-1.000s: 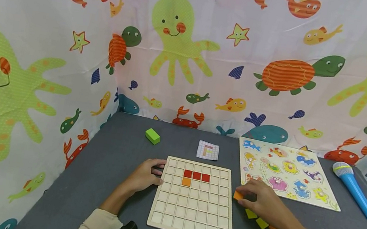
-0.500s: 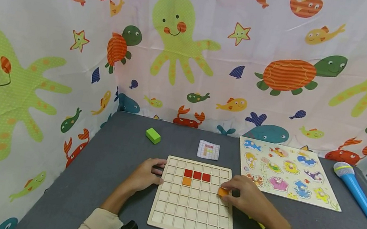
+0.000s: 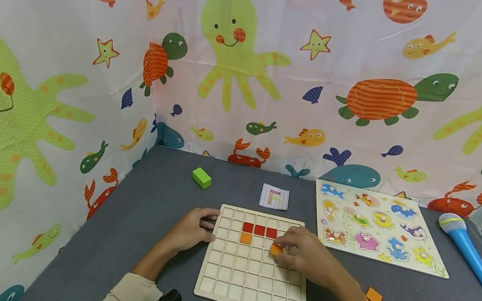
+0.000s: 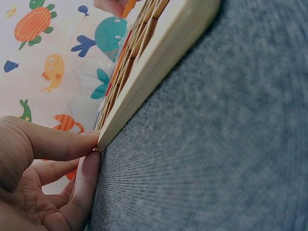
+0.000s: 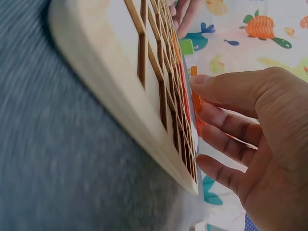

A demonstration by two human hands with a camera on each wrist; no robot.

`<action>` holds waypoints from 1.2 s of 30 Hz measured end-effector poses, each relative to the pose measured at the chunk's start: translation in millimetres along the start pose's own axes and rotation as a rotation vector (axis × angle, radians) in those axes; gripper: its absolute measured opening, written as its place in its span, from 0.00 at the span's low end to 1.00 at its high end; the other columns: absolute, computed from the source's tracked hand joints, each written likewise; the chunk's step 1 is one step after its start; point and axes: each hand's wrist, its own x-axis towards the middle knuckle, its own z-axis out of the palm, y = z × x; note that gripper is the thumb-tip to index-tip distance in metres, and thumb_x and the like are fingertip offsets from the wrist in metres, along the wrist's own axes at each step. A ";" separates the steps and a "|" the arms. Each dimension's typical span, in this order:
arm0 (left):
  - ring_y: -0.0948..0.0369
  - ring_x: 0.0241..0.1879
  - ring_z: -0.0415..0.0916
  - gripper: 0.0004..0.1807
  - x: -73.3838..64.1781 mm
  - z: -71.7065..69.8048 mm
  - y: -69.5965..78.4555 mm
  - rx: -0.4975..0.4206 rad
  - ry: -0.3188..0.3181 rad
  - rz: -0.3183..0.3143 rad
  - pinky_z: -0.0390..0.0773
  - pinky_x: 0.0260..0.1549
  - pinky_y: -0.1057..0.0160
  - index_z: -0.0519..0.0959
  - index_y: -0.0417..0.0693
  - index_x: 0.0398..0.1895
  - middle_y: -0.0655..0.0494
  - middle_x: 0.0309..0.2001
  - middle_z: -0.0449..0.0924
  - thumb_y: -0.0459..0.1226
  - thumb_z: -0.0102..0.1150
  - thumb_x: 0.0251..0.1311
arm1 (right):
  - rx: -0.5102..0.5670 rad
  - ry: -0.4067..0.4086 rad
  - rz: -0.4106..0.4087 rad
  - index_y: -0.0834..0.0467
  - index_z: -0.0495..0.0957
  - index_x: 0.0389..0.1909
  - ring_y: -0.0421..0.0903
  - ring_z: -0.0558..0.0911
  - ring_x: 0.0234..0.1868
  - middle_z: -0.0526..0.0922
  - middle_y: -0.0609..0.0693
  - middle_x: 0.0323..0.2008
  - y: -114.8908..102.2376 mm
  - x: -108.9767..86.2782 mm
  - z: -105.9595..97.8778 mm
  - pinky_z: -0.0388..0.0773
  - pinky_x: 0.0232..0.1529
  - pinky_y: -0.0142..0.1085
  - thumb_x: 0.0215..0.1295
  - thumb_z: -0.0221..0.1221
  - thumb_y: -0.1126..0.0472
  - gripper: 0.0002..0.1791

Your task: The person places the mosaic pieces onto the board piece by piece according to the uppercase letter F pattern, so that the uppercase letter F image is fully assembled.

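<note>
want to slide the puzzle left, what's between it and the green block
The card lies between the green block and the puzzle, apart from both; the head view shows this.

Room over board [image 3: 251, 282] beside right fingers [image 3: 291, 239]

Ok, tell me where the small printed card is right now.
In the head view, the small printed card lies just beyond the wooden grid board, between the green block on the left and the sea-animal board on the right.

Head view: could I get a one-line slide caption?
Right hand pinches an orange tile over a wooden grid board while the left hand holds the board's left edge.
</note>
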 end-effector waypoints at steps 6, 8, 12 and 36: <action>0.51 0.55 0.82 0.35 -0.2 -0.3 0.2 -0.012 -0.001 0.013 0.83 0.53 0.50 0.79 0.40 0.69 0.44 0.59 0.77 0.23 0.72 0.53 | -0.013 0.007 -0.059 0.52 0.90 0.52 0.42 0.79 0.50 0.83 0.39 0.45 -9.3 8.6 6.7 0.80 0.54 0.47 0.67 0.71 0.50 0.16; 0.51 0.55 0.81 0.35 -0.3 -0.2 0.3 -0.011 -0.002 0.012 0.83 0.53 0.50 0.78 0.40 0.69 0.44 0.59 0.77 0.23 0.71 0.54 | -0.016 0.003 -0.069 0.52 0.90 0.52 0.42 0.79 0.50 0.83 0.39 0.45 -12.1 11.0 8.2 0.80 0.54 0.47 0.67 0.71 0.50 0.16; 0.51 0.56 0.81 0.35 -0.8 -0.3 1.0 -0.008 -0.002 0.010 0.83 0.53 0.50 0.78 0.40 0.69 0.44 0.59 0.77 0.23 0.71 0.54 | -0.015 -0.014 -0.063 0.51 0.90 0.52 0.42 0.79 0.50 0.82 0.40 0.45 -17.3 15.4 9.7 0.79 0.54 0.47 0.68 0.70 0.51 0.15; 0.51 0.55 0.82 0.35 -0.7 0.7 1.8 -0.009 0.001 -0.005 0.82 0.54 0.49 0.79 0.40 0.69 0.45 0.58 0.77 0.23 0.71 0.54 | -0.041 -0.075 -0.083 0.52 0.91 0.50 0.44 0.78 0.52 0.84 0.43 0.48 -42.2 42.6 28.1 0.79 0.59 0.48 0.68 0.71 0.55 0.13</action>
